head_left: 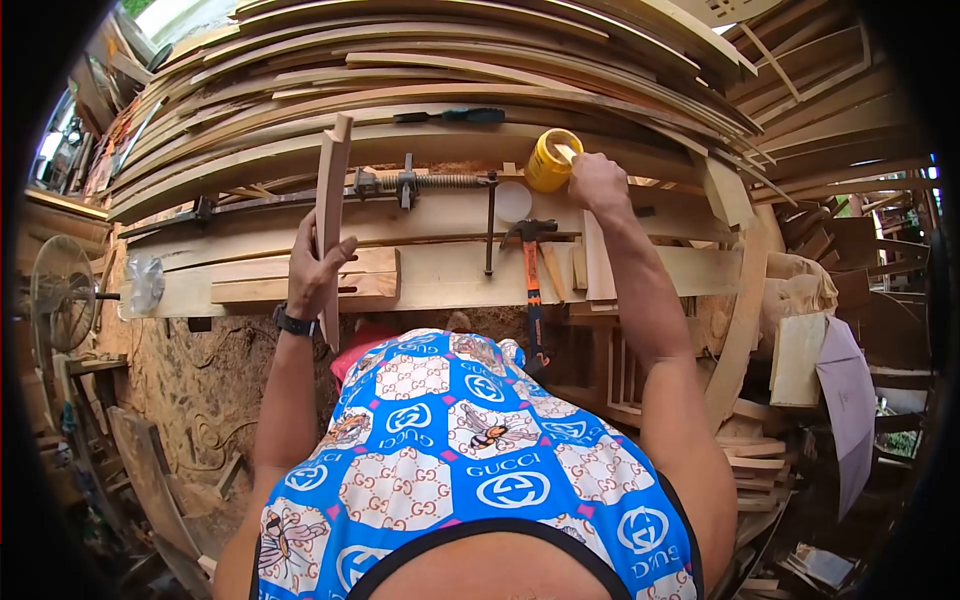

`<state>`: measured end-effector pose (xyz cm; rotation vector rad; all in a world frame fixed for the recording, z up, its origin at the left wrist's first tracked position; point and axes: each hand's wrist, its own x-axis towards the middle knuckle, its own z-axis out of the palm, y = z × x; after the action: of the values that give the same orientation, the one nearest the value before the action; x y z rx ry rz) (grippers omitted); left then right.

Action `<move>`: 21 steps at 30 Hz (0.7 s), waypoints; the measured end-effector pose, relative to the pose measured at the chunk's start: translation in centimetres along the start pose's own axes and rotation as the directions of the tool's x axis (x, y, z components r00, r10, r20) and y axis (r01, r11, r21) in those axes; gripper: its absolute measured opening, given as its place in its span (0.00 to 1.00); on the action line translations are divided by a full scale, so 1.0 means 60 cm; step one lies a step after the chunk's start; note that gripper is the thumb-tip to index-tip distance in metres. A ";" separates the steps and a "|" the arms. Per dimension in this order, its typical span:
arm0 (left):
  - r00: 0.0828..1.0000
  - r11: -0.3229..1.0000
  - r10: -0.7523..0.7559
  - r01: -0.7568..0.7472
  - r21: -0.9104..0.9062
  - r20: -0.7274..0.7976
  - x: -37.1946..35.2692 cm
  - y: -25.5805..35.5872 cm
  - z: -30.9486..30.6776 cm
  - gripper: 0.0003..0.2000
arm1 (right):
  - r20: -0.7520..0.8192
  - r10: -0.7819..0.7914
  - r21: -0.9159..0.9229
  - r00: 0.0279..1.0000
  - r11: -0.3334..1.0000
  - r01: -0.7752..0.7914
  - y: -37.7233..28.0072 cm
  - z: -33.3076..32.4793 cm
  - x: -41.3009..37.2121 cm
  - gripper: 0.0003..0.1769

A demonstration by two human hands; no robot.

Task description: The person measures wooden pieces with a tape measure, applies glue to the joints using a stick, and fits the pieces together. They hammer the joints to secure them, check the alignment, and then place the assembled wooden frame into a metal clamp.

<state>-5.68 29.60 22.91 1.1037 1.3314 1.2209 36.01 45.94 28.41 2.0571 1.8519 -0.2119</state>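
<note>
- The left hand (315, 268), with a black wristwatch (296, 322) on its wrist, is closed around a narrow pale wooden slat (333, 180). It holds the slat upright over the long pale wooden workbench plank (660, 270).
- The right hand (597, 182) pinches what looks like a thin pale stick (566, 152), too small to be sure of. The stick's tip sits in a round yellow plastic tub (546, 168) at the back of the bench.
- A round white lid (513, 202) lies just beside the tub.
- A claw hammer with an orange-and-black handle (533, 290) lies between the arms, its head on the plank.
- A grey metal screw clamp (420, 183) lies near the slat.
- Stacked curved wooden strips (420, 80) fill the space behind.
- The blue-and-white patterned shirt (480, 440) reads "GUCCI" repeatedly, among bee prints.
</note>
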 end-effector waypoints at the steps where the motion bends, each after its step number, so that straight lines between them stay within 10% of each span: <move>1: 1.000 0.997 0.028 -0.028 0.075 -0.002 -0.010 -0.007 -0.003 0.36 | -0.017 0.005 -0.013 1.000 1.000 -0.005 0.008 -0.020 -0.011 0.18; 21: 0.998 0.969 -0.041 0.027 0.245 0.051 -0.039 -0.017 0.013 0.41 | -0.263 0.084 0.287 0.961 0.958 -0.005 0.043 0.043 -0.057 0.29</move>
<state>-4.68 27.30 22.09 1.2727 1.4806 1.0123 38.43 41.61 27.63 2.4266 2.0316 -0.1999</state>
